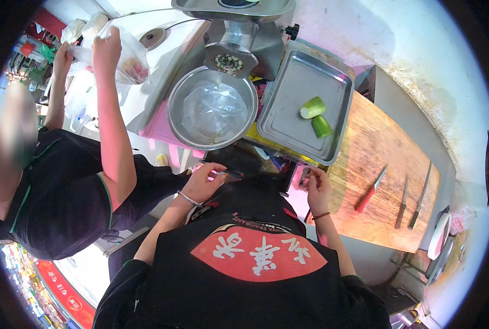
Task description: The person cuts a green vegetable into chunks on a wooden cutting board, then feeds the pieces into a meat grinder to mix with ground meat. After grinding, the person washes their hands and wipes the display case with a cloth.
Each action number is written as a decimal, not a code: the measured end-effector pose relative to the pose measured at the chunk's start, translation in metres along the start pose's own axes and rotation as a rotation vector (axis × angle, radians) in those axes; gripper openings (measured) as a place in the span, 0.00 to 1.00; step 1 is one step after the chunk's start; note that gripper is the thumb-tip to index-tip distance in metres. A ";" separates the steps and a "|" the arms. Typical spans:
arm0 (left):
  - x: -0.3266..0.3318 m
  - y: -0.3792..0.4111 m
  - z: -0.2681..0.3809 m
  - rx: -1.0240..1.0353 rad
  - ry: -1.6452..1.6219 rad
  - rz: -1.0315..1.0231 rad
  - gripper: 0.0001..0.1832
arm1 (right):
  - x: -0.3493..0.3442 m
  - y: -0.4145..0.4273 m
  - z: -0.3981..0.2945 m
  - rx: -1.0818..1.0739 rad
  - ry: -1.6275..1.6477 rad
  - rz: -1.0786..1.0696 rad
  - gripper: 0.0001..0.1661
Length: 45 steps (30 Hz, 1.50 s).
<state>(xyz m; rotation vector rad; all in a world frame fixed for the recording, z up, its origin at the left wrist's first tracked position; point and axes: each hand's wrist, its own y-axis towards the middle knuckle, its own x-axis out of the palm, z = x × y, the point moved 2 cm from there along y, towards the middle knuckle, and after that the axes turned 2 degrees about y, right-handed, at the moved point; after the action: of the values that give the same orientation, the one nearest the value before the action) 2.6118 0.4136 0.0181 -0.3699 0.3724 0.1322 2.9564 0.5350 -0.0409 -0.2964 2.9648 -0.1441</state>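
My left hand (205,181) hovers in front of my apron, its fingers loosely bent near the edge below the steel bowl. On the other side of my waist my right hand (318,187) is beside the cutting board, fingers curled; whether either hand holds something small is unclear. A round metal bowl (174,123) lined with a clear plastic bag stands under the outlet of a meat grinder (232,53), whose holes show pale and green bits. Two green vegetable pieces (312,107) lie in a rectangular metal tray (285,135).
A wooden cutting board (376,140) at the right bears a red-handled knife (370,195) and two long dark-handled tools (421,195). Close at the left, a co-worker's hands (108,47) hold up a clear plastic bag (133,68) with reddish contents.
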 end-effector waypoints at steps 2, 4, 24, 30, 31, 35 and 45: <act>-0.004 0.003 0.001 0.062 -0.020 0.056 0.13 | -0.002 -0.002 0.011 -0.017 0.024 0.003 0.12; -0.010 0.005 0.001 0.039 -0.309 0.162 0.16 | -0.003 -0.005 0.009 0.042 0.032 -0.003 0.12; -0.037 0.032 0.013 -0.135 -0.207 -0.040 0.19 | 0.003 -0.004 0.010 0.066 -0.011 -0.023 0.12; -0.040 0.013 0.000 -0.264 -0.335 -0.094 0.15 | 0.005 -0.009 0.007 0.112 -0.009 -0.009 0.12; -0.039 0.010 -0.005 -0.291 -0.353 -0.116 0.14 | 0.004 -0.010 0.008 0.103 -0.031 -0.012 0.12; -0.029 0.003 -0.028 -0.266 -0.281 -0.117 0.17 | 0.006 -0.012 0.012 0.101 -0.090 0.009 0.11; -0.020 -0.002 -0.057 0.167 0.205 0.099 0.13 | 0.004 -0.002 0.017 0.061 -0.102 0.063 0.10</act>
<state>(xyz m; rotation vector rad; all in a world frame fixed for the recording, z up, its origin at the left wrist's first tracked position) 2.5752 0.3890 -0.0226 -0.2001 0.6006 0.1595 2.9562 0.5306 -0.0576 -0.1963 2.8588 -0.2049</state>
